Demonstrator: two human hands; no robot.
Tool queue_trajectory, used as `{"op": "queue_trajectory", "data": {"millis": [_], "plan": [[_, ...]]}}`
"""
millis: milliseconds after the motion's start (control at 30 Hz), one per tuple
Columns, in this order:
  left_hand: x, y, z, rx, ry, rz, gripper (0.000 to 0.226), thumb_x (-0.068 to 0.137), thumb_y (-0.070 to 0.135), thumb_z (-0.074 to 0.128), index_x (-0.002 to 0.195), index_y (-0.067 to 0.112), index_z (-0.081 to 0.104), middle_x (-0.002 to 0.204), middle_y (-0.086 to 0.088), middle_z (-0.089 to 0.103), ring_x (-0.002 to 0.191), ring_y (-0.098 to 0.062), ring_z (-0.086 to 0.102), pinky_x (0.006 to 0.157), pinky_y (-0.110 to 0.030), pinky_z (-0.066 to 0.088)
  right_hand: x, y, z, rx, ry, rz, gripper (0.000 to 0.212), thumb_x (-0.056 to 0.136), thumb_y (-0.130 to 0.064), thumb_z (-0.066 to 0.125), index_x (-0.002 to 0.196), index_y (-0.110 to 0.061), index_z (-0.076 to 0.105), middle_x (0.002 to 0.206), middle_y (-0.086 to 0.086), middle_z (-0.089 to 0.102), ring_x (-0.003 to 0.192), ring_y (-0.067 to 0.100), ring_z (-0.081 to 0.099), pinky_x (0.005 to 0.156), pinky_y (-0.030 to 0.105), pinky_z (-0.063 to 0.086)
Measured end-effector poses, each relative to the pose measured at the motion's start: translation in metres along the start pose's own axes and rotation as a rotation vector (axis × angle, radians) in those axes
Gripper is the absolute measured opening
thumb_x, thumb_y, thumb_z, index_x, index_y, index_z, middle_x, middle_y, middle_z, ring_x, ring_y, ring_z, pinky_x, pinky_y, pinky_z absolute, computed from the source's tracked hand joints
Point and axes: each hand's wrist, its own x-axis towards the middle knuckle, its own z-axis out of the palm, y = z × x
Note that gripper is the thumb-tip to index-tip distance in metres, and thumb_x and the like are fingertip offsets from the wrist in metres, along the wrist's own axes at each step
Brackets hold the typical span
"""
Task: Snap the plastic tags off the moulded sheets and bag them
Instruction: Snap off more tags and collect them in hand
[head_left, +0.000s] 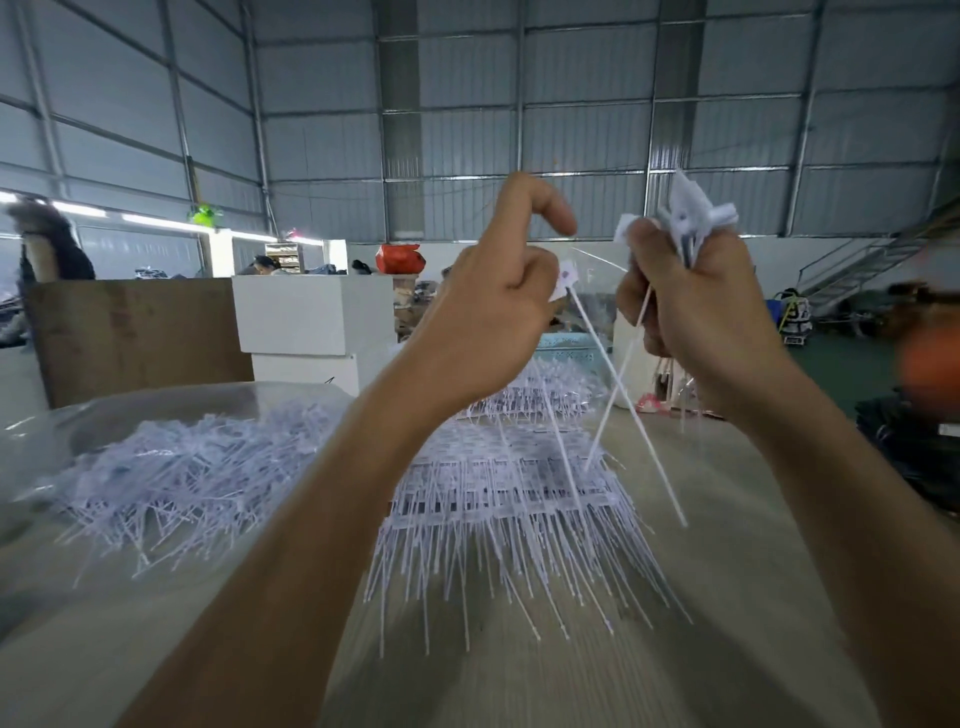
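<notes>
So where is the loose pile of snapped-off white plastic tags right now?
In the head view, the loose pile of white plastic tags lies low on the left, on a clear plastic bag, left of the stacked moulded sheets and the left forearm.

One head view, close on your raised hands.
It faces forward across the table (727, 597) beneath them into the hall.

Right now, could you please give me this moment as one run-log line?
left hand: pinches single tag | right hand: grips tag bundle | moulded sheets: on table | loose tags: in clear bag
</notes>
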Motion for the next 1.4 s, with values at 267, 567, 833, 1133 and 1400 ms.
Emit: {"op": "queue_trajectory", "data": {"millis": [267, 567, 833, 1133, 1400], "plan": [[0.001, -0.012, 0.0, 0.093, -0.061, -0.003, 0.04, 0.099, -0.005, 0.05, 0.109, 0.03, 0.033, 0.1, -0.004, 0.058, 0.077, -0.025, 0.066, 0.062, -0.051, 0.055, -0.007, -0.001, 0.02, -0.236, -0.205, -0.182, 0.004, 0.106, -0.023, 0.044, 0.107, -0.024, 0.047, 0.061, -0.004, 0.064, 0.043, 0.007, 0.053, 0.045, 0.032, 0.044], [0.003, -0.029, -0.001, -0.046, 0.001, -0.143, 0.02, 0.103, 0.017, 0.055, 0.093, 0.003, 0.067, 0.07, -0.002, 0.067, 0.065, -0.016, 0.064, 0.071, -0.039, 0.058, -0.008, -0.013, 0.02, -0.199, -0.146, -0.335, 0.012, 0.104, -0.03, 0.047, 0.099, -0.04, 0.045, 0.063, -0.013, 0.064, 0.045, 0.005, 0.053, 0.043, 0.019, 0.039], [0.006, -0.022, -0.001, 0.088, 0.078, -0.053, 0.013, 0.102, 0.012, 0.055, 0.1, 0.013, 0.068, 0.072, -0.011, 0.063, 0.068, -0.027, 0.06, 0.071, -0.043, 0.055, -0.003, 0.0, 0.017, -0.302, -0.026, -0.255, 0.014, 0.103, -0.02, 0.052, 0.117, -0.019, 0.051, 0.075, -0.009, 0.059, 0.064, 0.019, 0.061, 0.055, 0.045, 0.051], [0.004, -0.009, -0.004, 0.086, 0.081, 0.069, 0.01, 0.098, 0.014, 0.061, 0.1, 0.011, 0.07, 0.072, -0.005, 0.064, 0.07, -0.024, 0.061, 0.073, -0.048, 0.055, -0.005, -0.003, -0.003, 0.404, -0.401, 0.18, 0.016, 0.097, -0.032, 0.062, 0.091, -0.018, 0.057, 0.052, -0.002, 0.036, 0.044, 0.01, 0.026, 0.04, 0.02, 0.025], [0.005, -0.003, -0.008, -0.068, 0.161, 0.095, 0.014, 0.1, 0.005, 0.057, 0.096, 0.008, 0.07, 0.065, 0.013, 0.06, 0.059, 0.0, 0.054, 0.058, -0.017, 0.046, -0.012, -0.021, -0.003, 0.397, -0.41, 0.079, 0.013, 0.098, -0.027, 0.06, 0.094, -0.018, 0.052, 0.052, -0.006, 0.039, 0.044, 0.009, 0.031, 0.041, 0.022, 0.028]]}}
